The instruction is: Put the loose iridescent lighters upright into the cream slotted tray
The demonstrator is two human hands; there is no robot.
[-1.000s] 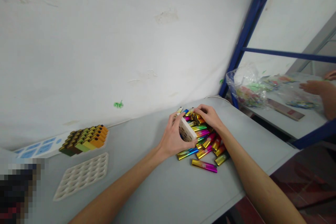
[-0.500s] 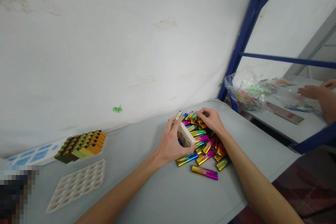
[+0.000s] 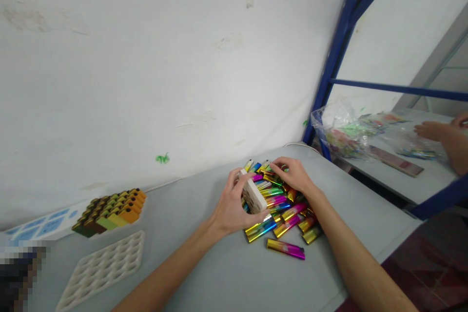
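My left hand (image 3: 231, 204) grips a small white tray (image 3: 253, 195) by its two ends, tilted on edge over the left side of a pile of shiny metallic lighters (image 3: 276, 201). At the back of the pile is my right hand (image 3: 290, 171), its fingers bent down at the lighters; what its fingertips hold, if anything, is too small to make out. One yellow and magenta lighter (image 3: 285, 248) lies apart in front of the pile.
At the left are a holder filled with green, brown and orange lighters (image 3: 111, 210), a white perforated tray (image 3: 104, 265) and a blue-and-white sheet (image 3: 47, 224). Behind the blue frame (image 3: 334, 58) are plastic bags (image 3: 341, 131) and another person's hands (image 3: 433, 130).
The view has shifted slightly, so the table sits lower in the picture. The tray in my left hand has moved slightly, and some lighters around it lie differently.
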